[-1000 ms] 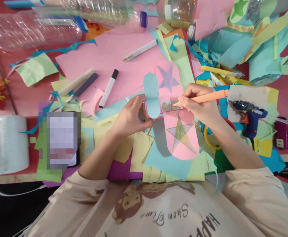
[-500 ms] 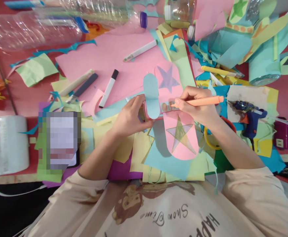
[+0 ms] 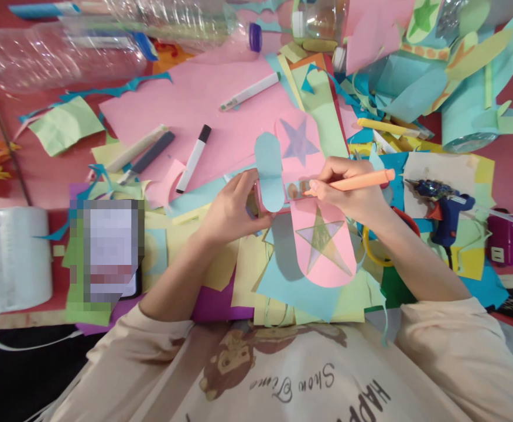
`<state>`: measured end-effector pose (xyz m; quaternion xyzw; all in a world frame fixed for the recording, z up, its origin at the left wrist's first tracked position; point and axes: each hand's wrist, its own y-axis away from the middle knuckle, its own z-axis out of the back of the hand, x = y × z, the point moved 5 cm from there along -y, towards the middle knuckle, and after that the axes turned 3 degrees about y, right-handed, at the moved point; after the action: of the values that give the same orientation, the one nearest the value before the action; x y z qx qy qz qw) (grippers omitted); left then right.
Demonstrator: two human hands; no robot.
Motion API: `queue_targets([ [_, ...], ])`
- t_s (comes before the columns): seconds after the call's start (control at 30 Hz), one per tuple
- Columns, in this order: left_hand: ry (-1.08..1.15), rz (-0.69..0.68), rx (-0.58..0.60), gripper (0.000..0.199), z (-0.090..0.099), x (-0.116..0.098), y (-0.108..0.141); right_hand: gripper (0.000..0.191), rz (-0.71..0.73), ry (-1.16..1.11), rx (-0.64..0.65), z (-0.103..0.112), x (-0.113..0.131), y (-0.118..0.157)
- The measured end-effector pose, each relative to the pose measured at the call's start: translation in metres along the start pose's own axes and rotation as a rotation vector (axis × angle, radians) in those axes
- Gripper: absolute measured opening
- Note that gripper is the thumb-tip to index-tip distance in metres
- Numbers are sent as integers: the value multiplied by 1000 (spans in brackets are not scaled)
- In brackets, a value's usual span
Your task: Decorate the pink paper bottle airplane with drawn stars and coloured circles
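An orange marker [image 3: 364,179] is pinched in my right hand [image 3: 348,186], its tip at a narrow blue strip with brown spots on a paper craft. The craft has a blue rounded flap [image 3: 268,170] on its left. A pink rounded piece with a purple star [image 3: 299,140] rises behind, and another with a multicoloured star [image 3: 322,243] hangs toward me. My left hand [image 3: 235,205] grips the craft's left end between thumb and fingers. The surface under those fingers is partly hidden.
Several markers, including a black-capped marker [image 3: 194,158], lie on a pink sheet [image 3: 186,88]. Plastic bottles [image 3: 54,55] line the back. A blue glue gun [image 3: 447,214] and yellow-handled scissors [image 3: 373,249] are at right. A phone [image 3: 111,252] and a white cylinder [image 3: 13,258] are at left.
The orange marker and my right hand have shifted very slightly, with the tip a little left and lower. My left hand keeps its grip on the craft.
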<state>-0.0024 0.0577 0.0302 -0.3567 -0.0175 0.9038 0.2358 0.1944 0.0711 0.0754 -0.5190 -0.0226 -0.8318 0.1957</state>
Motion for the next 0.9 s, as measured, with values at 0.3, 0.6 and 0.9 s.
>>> queue_targets([
  [0.3, -6, 5, 17, 47, -1, -1, 0, 30, -2, 38, -66, 1, -2, 0],
  [0.6, 7, 32, 28, 47, 0, 0, 0, 34, 8, 32, -88, 3, 1, 0],
  [0.9, 18, 16, 21, 44, 1, -1, 0, 31, -44, -114, -115, 6, -2, -1],
])
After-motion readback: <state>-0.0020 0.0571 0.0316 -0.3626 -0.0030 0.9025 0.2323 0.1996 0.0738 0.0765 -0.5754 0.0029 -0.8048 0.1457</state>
